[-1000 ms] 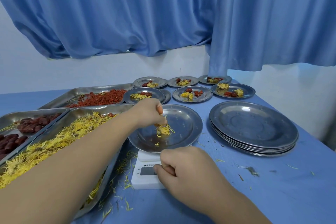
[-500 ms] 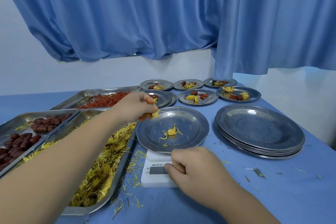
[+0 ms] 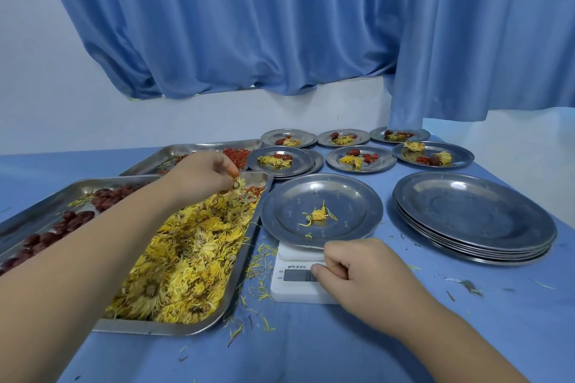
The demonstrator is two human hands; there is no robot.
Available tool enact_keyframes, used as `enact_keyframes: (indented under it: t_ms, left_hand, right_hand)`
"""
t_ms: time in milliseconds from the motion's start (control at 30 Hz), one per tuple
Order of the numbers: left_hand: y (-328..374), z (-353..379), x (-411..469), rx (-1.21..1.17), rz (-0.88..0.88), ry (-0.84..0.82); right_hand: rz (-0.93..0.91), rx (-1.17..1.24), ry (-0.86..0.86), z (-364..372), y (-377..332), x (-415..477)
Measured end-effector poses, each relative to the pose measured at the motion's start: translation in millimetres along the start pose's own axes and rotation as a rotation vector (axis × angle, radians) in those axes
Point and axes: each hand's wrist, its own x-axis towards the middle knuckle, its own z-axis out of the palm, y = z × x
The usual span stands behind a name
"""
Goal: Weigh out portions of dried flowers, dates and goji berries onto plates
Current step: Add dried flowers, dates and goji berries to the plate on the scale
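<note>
Dried flowers [image 3: 186, 258]: yellow, thin and stringy; piled in the near metal tray [image 3: 242, 261] on the left of the desk [image 3: 311, 351]. Loose bits are scattered on the desk beside the tray.
Left hand [image 3: 202, 176]: held over the far end of that tray. The fingers are curled, and a few yellow flowers are pinched at the tips.
Plate [image 3: 351, 196]: round and shiny; set on the white scale [image 3: 298, 289].
Flower clump [image 3: 319, 214]: small and yellow, with loose strands; laid in the middle of the plate.
Right hand [image 3: 357, 274]: rested on the front of the scale in a loose fist. Nothing is seen held.
Dates [image 3: 74, 221]: dark red and wrinkly; kept in the far-left tray.
Goji berries [image 3: 239, 154]: tiny and bright red; kept in the back tray.
Filled plates [image 3: 361, 158]: lined up in two rows at the back.
Plate stack [image 3: 473, 211]: set at the right.
</note>
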Motion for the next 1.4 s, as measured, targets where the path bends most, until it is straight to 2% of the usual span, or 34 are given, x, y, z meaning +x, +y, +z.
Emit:
enact_keyframes:
  t_ms: [100,533,700,900,1133,1400]
  left_hand:
    - [-10.5,-0.6,-4.0,0.14,-0.014,-0.009]
    - [-33.9,1.0,-2.8,0.458,0.091,0.036]
    - [-39.9,2.4,-3.1,0.452,0.085,0.118]
    - [-35.3,-2.1,-3.3,0.3,0.067,0.099]
    - [-11.5,-6.9,-14.0,-0.084,0.071,0.067]
    - [21.5,6.2,-8.0,-0.59,0.052,-0.081]
  right_hand:
    - [-0.002,-0.005,-0.006,0.6,-0.7,-0.6]
    - [0.011,0.002,-0.016,0.7,-2.3,-0.3]
    - [0.02,0.001,-0.025,0.2,-1.8,-0.6]
    - [0.021,0.009,-0.029,-0.6,-2.1,-0.6]
    - [0.01,0.004,-0.024,-0.2,-3.3,-1.4]
    - [-0.028,-0.029,-0.006,0.4,-3.7,-1.7]
